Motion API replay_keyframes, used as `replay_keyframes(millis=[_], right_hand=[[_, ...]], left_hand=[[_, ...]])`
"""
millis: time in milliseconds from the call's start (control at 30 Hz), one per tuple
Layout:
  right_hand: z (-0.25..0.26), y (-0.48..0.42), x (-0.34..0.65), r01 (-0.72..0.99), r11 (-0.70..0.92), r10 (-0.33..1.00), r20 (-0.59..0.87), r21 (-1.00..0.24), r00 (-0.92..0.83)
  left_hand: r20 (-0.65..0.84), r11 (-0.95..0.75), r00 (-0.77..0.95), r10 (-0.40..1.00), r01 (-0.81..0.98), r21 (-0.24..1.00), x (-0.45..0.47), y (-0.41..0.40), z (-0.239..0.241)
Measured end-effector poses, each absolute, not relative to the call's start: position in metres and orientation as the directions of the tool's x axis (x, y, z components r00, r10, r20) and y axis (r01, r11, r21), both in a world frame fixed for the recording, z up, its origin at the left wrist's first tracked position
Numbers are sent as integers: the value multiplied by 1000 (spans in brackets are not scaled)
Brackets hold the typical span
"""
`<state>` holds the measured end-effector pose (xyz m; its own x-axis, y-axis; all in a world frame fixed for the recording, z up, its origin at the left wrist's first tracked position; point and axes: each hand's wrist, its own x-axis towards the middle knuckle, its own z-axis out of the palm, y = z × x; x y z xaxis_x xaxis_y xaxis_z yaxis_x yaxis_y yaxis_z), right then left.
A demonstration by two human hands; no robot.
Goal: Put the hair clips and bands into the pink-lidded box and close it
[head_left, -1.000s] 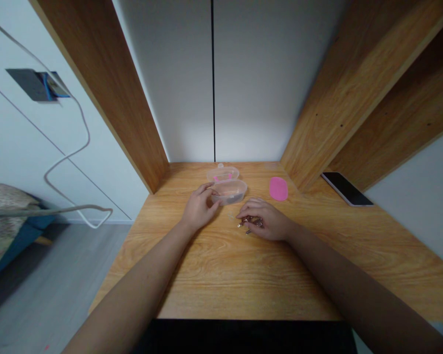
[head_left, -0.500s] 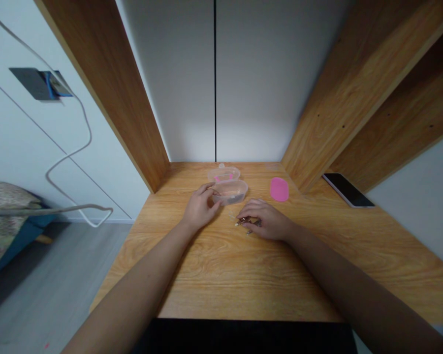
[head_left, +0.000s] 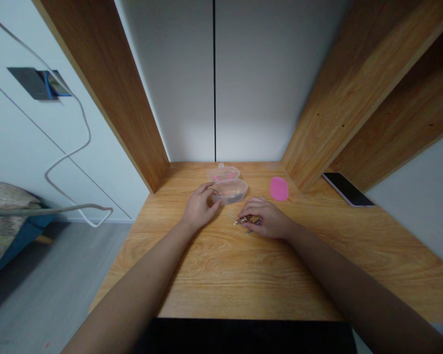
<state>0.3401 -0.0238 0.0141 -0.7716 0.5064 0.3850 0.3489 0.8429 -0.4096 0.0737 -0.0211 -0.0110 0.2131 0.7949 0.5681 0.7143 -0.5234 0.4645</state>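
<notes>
A clear plastic box (head_left: 232,191) stands open on the wooden desk (head_left: 221,265), its hinged lid (head_left: 223,173) lying behind it with something pink inside. My left hand (head_left: 199,207) curls around the box's left end, fingers touching its rim. To the right, my right hand (head_left: 266,219) rests on the desk with its fingers bent over a small heap of shiny metal pieces (head_left: 245,222), pinching some of them. The pieces are too small to name.
A flat pink oval (head_left: 279,189) lies at the back right of the desk. A black phone (head_left: 346,188) rests on the lower side shelf to the right. Wooden panels wall in the desk's back corners. A white cable (head_left: 70,162) hangs from a wall socket at left.
Almost nothing has moved. My right hand's fingers have shifted slightly over the metal pieces, and the left hand stays on the box.
</notes>
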Motion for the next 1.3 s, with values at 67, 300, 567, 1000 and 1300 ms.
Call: replay_keyframes(millis=[67,300,567,1000,1300], right_hand=[[15,-24,339,350,842,506,378,-409,-775],[14,-25,337,346,843,505,381,-412,-775],[11,-26,336,369,842,514,378,-393,-770],[12,-25,338,438,845,530,580,-305,-619],[9,-22,343,566,762,546,782,-314,-300]], left_hand=[[572,-527,213,792,711,465,74,-21,-11],[577,-524,202,791,710,470,74,-22,-10],[575,-522,201,793,711,471,75,-22,-10],[579,-542,211,788,684,488,75,-23,-7],[625,-643,285,727,603,472,79,-29,-1]])
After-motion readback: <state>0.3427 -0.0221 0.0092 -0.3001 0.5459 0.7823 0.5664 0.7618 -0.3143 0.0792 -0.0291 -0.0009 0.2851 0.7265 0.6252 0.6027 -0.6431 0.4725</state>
